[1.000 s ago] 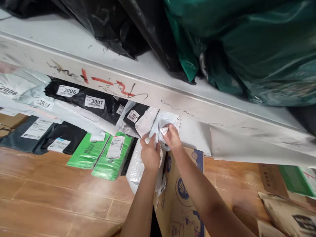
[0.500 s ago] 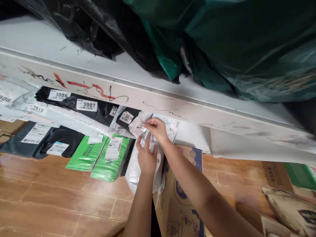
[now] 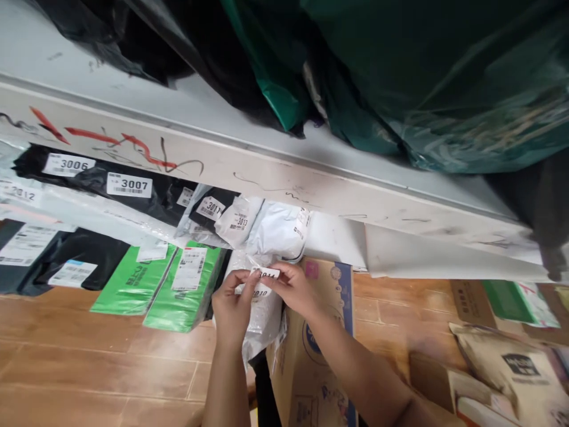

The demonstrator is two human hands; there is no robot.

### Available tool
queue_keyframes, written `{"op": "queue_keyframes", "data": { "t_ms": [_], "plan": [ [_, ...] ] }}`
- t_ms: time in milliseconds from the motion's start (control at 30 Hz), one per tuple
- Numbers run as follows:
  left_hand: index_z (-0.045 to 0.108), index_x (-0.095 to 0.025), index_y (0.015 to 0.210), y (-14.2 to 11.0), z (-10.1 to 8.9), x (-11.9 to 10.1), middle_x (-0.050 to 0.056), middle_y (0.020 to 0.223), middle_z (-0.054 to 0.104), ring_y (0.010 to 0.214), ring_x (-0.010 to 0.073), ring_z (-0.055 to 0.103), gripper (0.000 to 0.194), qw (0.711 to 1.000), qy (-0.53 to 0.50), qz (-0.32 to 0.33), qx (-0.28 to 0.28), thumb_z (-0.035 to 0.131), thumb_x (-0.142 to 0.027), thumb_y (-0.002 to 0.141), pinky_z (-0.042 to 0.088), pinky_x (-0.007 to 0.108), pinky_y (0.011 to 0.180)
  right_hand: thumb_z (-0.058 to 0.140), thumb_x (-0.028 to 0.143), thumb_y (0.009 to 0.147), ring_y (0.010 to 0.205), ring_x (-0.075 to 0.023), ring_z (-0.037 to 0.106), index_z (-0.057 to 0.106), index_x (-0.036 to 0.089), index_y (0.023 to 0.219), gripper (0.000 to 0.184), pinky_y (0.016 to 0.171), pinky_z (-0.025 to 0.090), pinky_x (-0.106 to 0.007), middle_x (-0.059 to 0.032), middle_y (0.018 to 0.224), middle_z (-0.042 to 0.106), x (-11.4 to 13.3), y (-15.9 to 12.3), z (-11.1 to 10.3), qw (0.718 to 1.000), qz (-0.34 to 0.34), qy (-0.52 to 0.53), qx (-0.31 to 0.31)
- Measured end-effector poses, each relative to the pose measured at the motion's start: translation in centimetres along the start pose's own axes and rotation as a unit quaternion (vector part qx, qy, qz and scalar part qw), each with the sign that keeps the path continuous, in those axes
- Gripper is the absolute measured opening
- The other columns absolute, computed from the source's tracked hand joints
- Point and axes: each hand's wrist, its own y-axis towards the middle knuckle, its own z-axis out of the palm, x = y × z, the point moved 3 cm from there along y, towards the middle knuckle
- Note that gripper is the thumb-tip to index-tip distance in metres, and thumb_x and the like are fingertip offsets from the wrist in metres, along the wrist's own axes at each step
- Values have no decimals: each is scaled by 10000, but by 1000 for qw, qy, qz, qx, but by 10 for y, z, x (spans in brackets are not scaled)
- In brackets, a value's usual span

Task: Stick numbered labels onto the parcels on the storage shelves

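My left hand (image 3: 232, 303) and my right hand (image 3: 294, 287) meet below the shelf edge, both pinching a small white number sticker (image 3: 268, 274) between their fingertips. Behind them stands a white bubble-wrap parcel (image 3: 262, 320), leaning on a printed cardboard box (image 3: 317, 344). Just above, on the lower shelf, lie a white mailer (image 3: 278, 228) and a smaller white parcel carrying a 3013 label (image 3: 240, 222).
A white metal shelf beam (image 3: 267, 178) with red scribbles crosses the view. Black and green plastic bags (image 3: 400, 77) sit on top. Numbered black and grey parcels (image 3: 128, 187) fill the lower shelf; green mailers (image 3: 178, 284) and cardboard boxes (image 3: 511, 362) lie on the wood floor.
My hands came down from the white mailer on the shelf to the bubble-wrap parcel below. The 3013 label now sits on the shelf parcel, and a fresh sticker is pinched between my fingers.
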Motion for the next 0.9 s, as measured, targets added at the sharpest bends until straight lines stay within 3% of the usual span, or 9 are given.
{"op": "queue_keyframes", "data": {
  "t_ms": [67,133,267,367,567,767,900],
  "plan": [
    [665,-201,922,-1,13,6,-9,840,686,805,134,618,243,996,-52,-8,66,691,-396,781,479,206,737,752,349,714,663,-133,579,664,232,877,219,618,455,-262,22,732,646,-11,-6,-10,998,16,37,-39],
    [660,-195,984,-4,22,14,-1,849,688,806,134,615,284,992,-84,-33,89,680,-404,791,478,213,749,748,333,722,670,-130,587,650,244,930,247,631,471,-260,26,748,653,-16,-9,-21,997,14,38,-66],
    [637,-183,861,-9,30,27,-40,655,598,588,89,494,296,997,-10,-63,34,630,-475,816,392,183,559,710,347,762,699,-134,598,668,237,841,142,636,482,-255,11,769,645,-17,-12,-38,994,4,-20,-106],
    [560,-185,773,-11,36,26,-57,587,505,556,94,454,336,998,36,-57,2,575,-513,841,373,188,532,711,345,761,734,-144,618,674,235,815,128,674,499,-268,-3,816,662,-19,-15,-42,992,-6,-33,-125],
    [615,-186,929,-16,48,19,-30,689,608,608,111,527,348,993,-1,-97,67,595,-517,820,430,193,567,687,340,781,762,-156,635,696,242,854,123,688,516,-280,-20,853,686,-22,-18,-42,989,-22,-37,-138],
    [514,-181,658,-19,51,20,-72,494,406,499,86,385,394,992,92,-87,19,596,-537,806,308,181,471,695,345,767,732,-156,636,713,237,869,150,663,511,-273,-13,800,700,-22,-17,-49,990,3,-20,-137],
    [548,-172,645,-19,58,25,-34,543,505,541,112,456,453,992,20,-123,20,498,-575,846,369,205,504,685,363,775,712,-158,623,705,232,831,143,605,486,-265,-18,788,690,-22,-17,-54,985,4,-32,-171]
  ]
}}
